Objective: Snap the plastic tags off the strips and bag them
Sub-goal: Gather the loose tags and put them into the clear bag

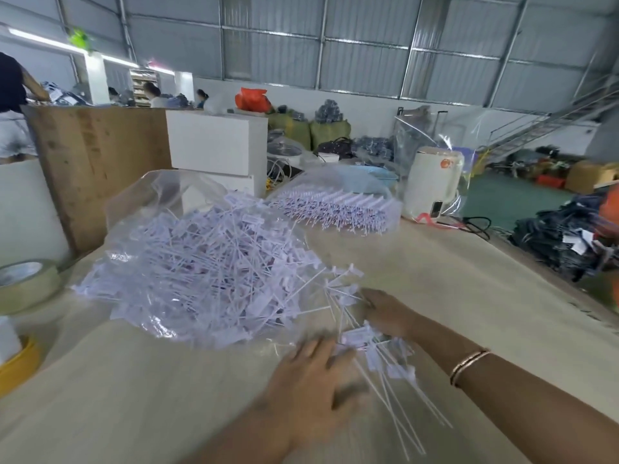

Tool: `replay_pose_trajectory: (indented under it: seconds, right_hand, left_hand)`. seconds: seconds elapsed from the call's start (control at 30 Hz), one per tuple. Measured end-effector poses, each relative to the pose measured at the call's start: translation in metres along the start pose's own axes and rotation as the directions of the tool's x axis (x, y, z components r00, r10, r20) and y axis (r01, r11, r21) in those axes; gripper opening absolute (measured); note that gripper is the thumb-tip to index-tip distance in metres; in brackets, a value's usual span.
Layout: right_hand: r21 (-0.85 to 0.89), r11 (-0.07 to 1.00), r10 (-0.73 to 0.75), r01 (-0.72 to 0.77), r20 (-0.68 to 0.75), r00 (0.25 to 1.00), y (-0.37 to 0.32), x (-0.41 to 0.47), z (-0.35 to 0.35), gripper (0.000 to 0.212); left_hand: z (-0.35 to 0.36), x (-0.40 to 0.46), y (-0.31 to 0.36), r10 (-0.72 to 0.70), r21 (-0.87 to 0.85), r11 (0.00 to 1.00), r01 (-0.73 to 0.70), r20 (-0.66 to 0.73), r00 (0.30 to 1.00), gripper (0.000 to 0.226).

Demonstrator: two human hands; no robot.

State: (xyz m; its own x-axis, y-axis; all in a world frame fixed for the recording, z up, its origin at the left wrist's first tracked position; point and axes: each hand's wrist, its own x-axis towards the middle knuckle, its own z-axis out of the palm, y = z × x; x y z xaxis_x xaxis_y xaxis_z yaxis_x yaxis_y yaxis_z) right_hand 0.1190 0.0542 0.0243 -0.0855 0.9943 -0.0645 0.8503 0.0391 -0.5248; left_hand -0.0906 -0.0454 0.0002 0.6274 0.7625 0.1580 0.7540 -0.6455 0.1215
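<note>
A clear plastic bag [140, 202] lies open on the table, heaped with several loose white plastic tags [201, 262]. A smaller scatter of loose tags [375, 346] lies on the cloth in front of me, at the bag's mouth. My left hand [308, 386] is blurred, palm down with fingers spread, at the near edge of that scatter. My right hand [385, 313] rests on the scatter from the right with fingers extended. A second clear bag at the back holds tags in rows on their strips [338, 205].
The table is covered in beige cloth [469, 296]. Tape rolls [23, 283] and a yellow roll [16, 363] sit at the left edge. A white appliance [432, 182], white boxes [217, 142] and a wooden board [97, 162] stand behind. People work far left.
</note>
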Motion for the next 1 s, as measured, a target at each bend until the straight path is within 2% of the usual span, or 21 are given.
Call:
replay_pose_trajectory:
  seconds: [0.03,0.07,0.13,0.17,0.23,0.27,0.3,0.33,0.37,0.4,0.43,0.53,0.63,0.77,0.87,0.93,1.0]
  right_hand:
    - [0.115,0.993,-0.021,0.018,0.023,1.000,-0.005,0.001,-0.003,0.029]
    - [0.181,0.983,-0.026,0.029,-0.014,1.000,-0.008,0.004,-0.008,0.037]
    - [0.137,0.990,0.007,0.017,-0.174,0.985,-0.009,0.019,-0.022,0.042]
    - [0.116,0.993,0.044,-0.021,-0.198,0.979,-0.007,0.028,-0.027,0.042]
    - [0.099,0.979,0.189,-0.180,-0.094,0.977,-0.005,0.049,-0.028,0.050]
    - [0.038,0.972,0.232,-0.231,-0.021,0.972,-0.006,0.057,-0.024,0.056]
    - [-0.066,0.973,0.221,-0.219,0.011,0.975,-0.009,0.065,-0.020,0.060]
    - [-0.190,0.973,0.134,-0.132,-0.002,0.991,-0.014,0.070,-0.016,0.060]
    - [-0.282,0.959,-0.040,0.020,-0.064,0.997,-0.022,0.075,-0.012,0.057]
    - [-0.334,0.926,-0.224,0.175,-0.114,0.968,-0.030,0.081,-0.008,0.054]
    - [-0.396,0.880,-0.332,0.263,-0.116,0.936,-0.039,0.087,-0.003,0.050]
    - [-0.389,0.887,-0.249,0.247,0.046,0.967,-0.058,0.094,0.013,0.040]
    - [-0.418,0.875,-0.183,0.243,0.177,0.967,-0.058,0.092,0.015,0.034]
    - [-0.367,0.876,-0.264,0.311,0.175,0.949,-0.037,0.066,0.002,0.037]
    - [-0.200,0.945,-0.233,0.258,0.140,0.962,-0.017,0.039,-0.019,0.037]
    - [0.018,0.981,-0.193,0.194,-0.033,0.981,-0.004,0.022,-0.036,0.038]
    - [0.155,0.986,-0.038,0.059,-0.136,0.990,0.011,0.009,-0.048,0.046]
  left_hand:
    - [0.004,0.002,-0.002,-0.054,-0.014,0.998,0.054,0.004,0.999,0.068]
    - [0.006,0.002,-0.003,-0.101,-0.031,0.994,0.101,0.004,0.995,0.065]
    - [0.006,0.005,-0.003,-0.174,-0.061,0.983,0.173,-0.009,0.985,0.061]
    - [0.005,0.006,-0.003,-0.206,-0.067,0.976,0.205,-0.009,0.979,0.060]
    - [0.000,0.010,-0.002,-0.262,-0.066,0.963,0.262,0.013,0.965,0.060]
    - [-0.002,0.012,-0.002,-0.286,-0.076,0.955,0.288,0.032,0.958,0.061]
    - [-0.005,0.014,-0.001,-0.307,-0.102,0.945,0.312,0.058,0.950,0.064]
    - [-0.007,0.017,0.001,-0.326,-0.135,0.933,0.335,0.084,0.942,0.069]
    - [-0.008,0.019,0.003,-0.346,-0.166,0.918,0.360,0.106,0.932,0.076]
    - [-0.009,0.022,0.007,-0.367,-0.189,0.903,0.385,0.126,0.922,0.083]
    - [-0.009,0.026,0.011,-0.388,-0.201,0.889,0.412,0.148,0.910,0.091]
    - [-0.002,0.043,0.022,-0.447,-0.191,0.855,0.483,0.202,0.871,0.104]
    - [0.005,0.052,0.018,-0.482,-0.237,0.820,0.520,0.202,0.852,0.101]
    - [0.005,0.052,0.000,-0.460,-0.324,0.827,0.460,0.081,0.884,0.083]
    - [0.001,0.049,-0.004,-0.415,-0.331,0.867,0.374,-0.061,0.908,0.066]
    - [0.001,0.046,-0.006,-0.438,-0.343,0.849,0.401,-0.033,0.899,0.069]
    - [0.004,0.046,-0.005,-0.476,-0.336,0.818,0.467,0.061,0.877,0.081]
